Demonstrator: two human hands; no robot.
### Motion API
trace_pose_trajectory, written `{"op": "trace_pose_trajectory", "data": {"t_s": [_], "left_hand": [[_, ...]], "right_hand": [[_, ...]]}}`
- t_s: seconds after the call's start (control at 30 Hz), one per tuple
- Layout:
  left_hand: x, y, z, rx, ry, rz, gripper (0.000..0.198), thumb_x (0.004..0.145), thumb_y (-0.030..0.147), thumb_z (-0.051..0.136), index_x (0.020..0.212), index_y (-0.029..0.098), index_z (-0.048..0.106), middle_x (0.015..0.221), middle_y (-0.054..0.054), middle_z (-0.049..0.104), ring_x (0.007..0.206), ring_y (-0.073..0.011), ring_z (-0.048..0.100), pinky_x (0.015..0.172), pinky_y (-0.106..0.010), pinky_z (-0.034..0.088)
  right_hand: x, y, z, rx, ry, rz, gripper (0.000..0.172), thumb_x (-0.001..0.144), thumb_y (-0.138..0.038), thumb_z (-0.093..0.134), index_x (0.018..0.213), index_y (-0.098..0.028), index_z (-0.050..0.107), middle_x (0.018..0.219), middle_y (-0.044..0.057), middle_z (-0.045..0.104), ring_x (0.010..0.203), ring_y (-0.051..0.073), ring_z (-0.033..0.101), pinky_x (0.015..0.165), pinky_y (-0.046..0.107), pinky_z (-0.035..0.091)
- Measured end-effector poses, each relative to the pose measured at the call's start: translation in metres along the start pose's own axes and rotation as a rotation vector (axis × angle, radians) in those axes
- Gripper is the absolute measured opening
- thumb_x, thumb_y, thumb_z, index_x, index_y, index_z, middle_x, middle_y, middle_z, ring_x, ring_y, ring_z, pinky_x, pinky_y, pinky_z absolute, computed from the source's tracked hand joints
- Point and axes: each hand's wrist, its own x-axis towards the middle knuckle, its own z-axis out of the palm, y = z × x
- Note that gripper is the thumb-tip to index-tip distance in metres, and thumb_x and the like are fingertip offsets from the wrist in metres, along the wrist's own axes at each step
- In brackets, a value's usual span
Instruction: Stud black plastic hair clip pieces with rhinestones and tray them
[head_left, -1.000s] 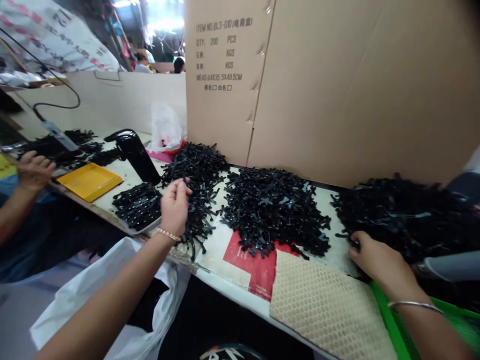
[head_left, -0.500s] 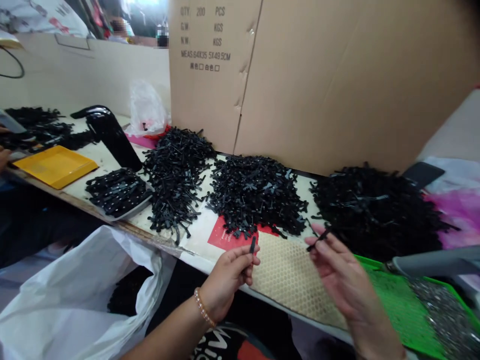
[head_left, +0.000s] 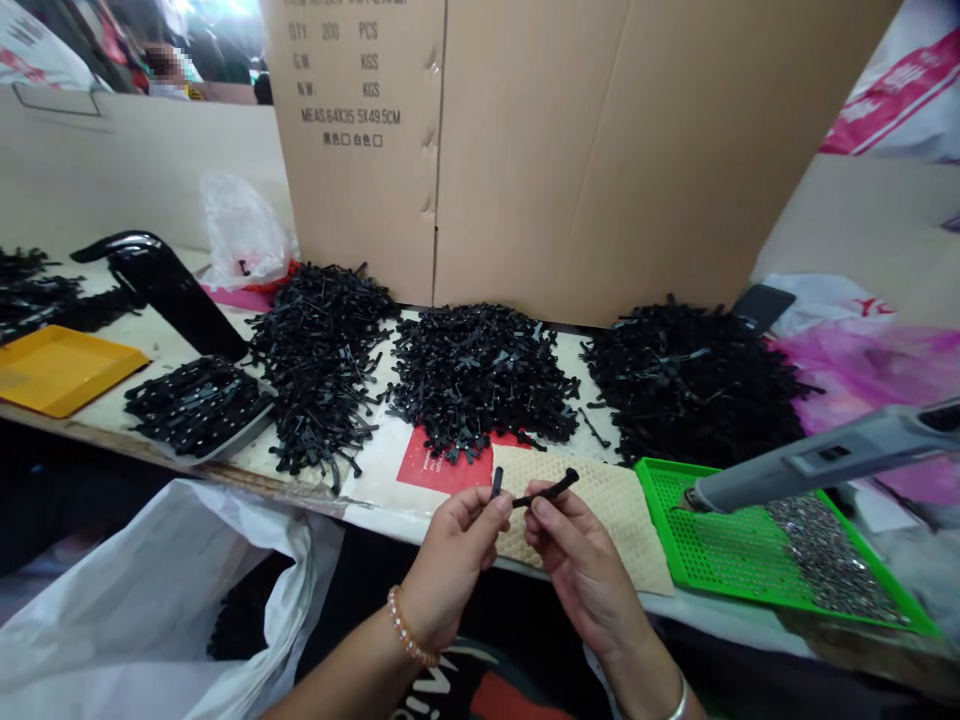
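My left hand (head_left: pixel 469 540) pinches a small flat black strip (head_left: pixel 497 482) that stands upright between thumb and fingers. In my right hand (head_left: pixel 581 550) is a longer black plastic piece (head_left: pixel 553 489) with a rounded end, tilted up to the right. The inner end of that piece reaches the left fingertips; whether the two parts join cannot be seen. Both hands are close together above the front edge of a beige textured mat (head_left: pixel 600 500). Behind them lies a heap of similar black pieces (head_left: pixel 480 370).
More black heaps lie at left (head_left: pixel 315 350) and right (head_left: pixel 697 385). A green tray (head_left: pixel 705 550) holds small metal parts, with a grey electric screwdriver (head_left: pixel 810 460) across it. A cardboard box (head_left: pixel 525 160) stands behind. A white sack (head_left: pixel 150 600) hangs open at front left.
My right hand has moved left, from beside the right heap to my left hand, bringing its black piece along. The view has turned right, showing more of the green tray and grey tool.
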Motion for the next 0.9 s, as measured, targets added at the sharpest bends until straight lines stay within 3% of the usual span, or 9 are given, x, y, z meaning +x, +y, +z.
{"op": "trace_pose_trajectory", "data": {"t_s": [0.17,0.23,0.3,0.37,0.43,0.5,0.63,0.77,0.9], "left_hand": [[0.0,-0.004,-0.002,0.008,0.014,0.035,0.038,0.072,0.047,0.07,0.084,0.012,0.06,0.064,0.006,0.042,0.048,-0.0027,0.027,0.044,-0.018,0.019],[0.0,-0.003,-0.003,0.031,0.024,0.018,0.039,0.07,0.049,0.071,0.082,0.013,0.059,0.064,0.005,0.044,0.048,-0.0029,0.027,0.044,-0.019,0.019],[0.0,-0.002,-0.005,0.087,0.041,0.012,0.04,0.069,0.05,0.071,0.08,0.013,0.059,0.065,0.004,0.046,0.048,-0.0033,0.029,0.044,-0.019,0.02],[0.0,0.002,-0.008,0.164,0.056,0.03,0.039,0.07,0.05,0.07,0.079,0.013,0.06,0.066,0.004,0.049,0.049,-0.004,0.03,0.045,-0.02,0.021],[-0.001,0.006,-0.01,0.222,0.056,0.054,0.038,0.072,0.05,0.069,0.077,0.013,0.06,0.066,0.003,0.049,0.05,-0.0045,0.03,0.046,-0.02,0.022],[-0.001,0.009,-0.011,0.239,0.042,0.054,0.036,0.073,0.049,0.068,0.076,0.013,0.06,0.066,0.003,0.049,0.05,-0.0047,0.03,0.047,-0.021,0.022],[-0.002,0.01,-0.012,0.151,0.018,0.013,0.034,0.073,0.046,0.068,0.076,0.013,0.058,0.066,0.003,0.048,0.051,-0.0045,0.03,0.047,-0.02,0.022],[-0.002,0.005,-0.013,-0.005,-0.005,-0.031,0.026,0.074,0.036,0.064,0.084,0.012,0.062,0.072,0.0,0.053,0.054,-0.0054,0.036,0.049,-0.019,0.027],[-0.004,0.001,-0.009,0.045,-0.037,-0.049,0.027,0.072,0.034,0.063,0.087,0.011,0.062,0.075,-0.003,0.058,0.055,-0.0071,0.042,0.052,-0.021,0.035]], "right_hand": [[-0.003,0.013,0.003,-0.152,0.013,-0.156,0.03,0.069,-0.038,0.08,0.089,-0.019,0.068,0.092,0.005,0.065,0.085,0.016,0.06,0.074,0.023,0.052],[-0.002,0.015,0.003,-0.229,0.001,-0.226,0.033,0.074,-0.036,0.076,0.101,-0.021,0.063,0.095,0.005,0.065,0.087,0.017,0.061,0.074,0.025,0.053],[-0.002,0.012,-0.001,-0.359,-0.008,-0.385,0.049,0.08,-0.032,0.071,0.124,-0.027,0.05,0.109,0.006,0.062,0.089,0.017,0.06,0.072,0.026,0.053],[-0.001,0.002,-0.007,-0.597,-0.025,-0.627,0.059,0.084,-0.027,0.066,0.136,-0.032,0.038,0.129,0.009,0.05,0.098,0.019,0.058,0.075,0.03,0.054],[0.0,-0.014,-0.016,-0.941,-0.084,-0.868,0.05,0.087,-0.023,0.062,0.133,-0.033,0.045,0.137,0.008,0.043,0.11,0.023,0.053,0.086,0.038,0.05],[0.003,-0.029,-0.023,-1.246,-0.212,-1.013,0.039,0.09,-0.019,0.058,0.126,-0.031,0.054,0.13,0.007,0.051,0.114,0.025,0.05,0.095,0.044,0.044],[0.005,-0.043,-0.034,-1.395,-0.393,-1.036,0.034,0.093,-0.013,0.053,0.124,-0.027,0.057,0.105,0.007,0.062,0.097,0.02,0.058,0.082,0.036,0.049],[-0.003,-0.033,-0.033,-1.281,-0.333,-1.026,0.033,0.091,-0.013,0.058,0.121,-0.025,0.059,0.095,0.005,0.064,0.086,0.018,0.06,0.073,0.031,0.05],[-0.01,-0.021,-0.026,-1.22,-0.307,-0.97,0.035,0.091,-0.015,0.057,0.124,-0.028,0.058,0.096,0.005,0.066,0.085,0.019,0.063,0.072,0.031,0.052]]}}
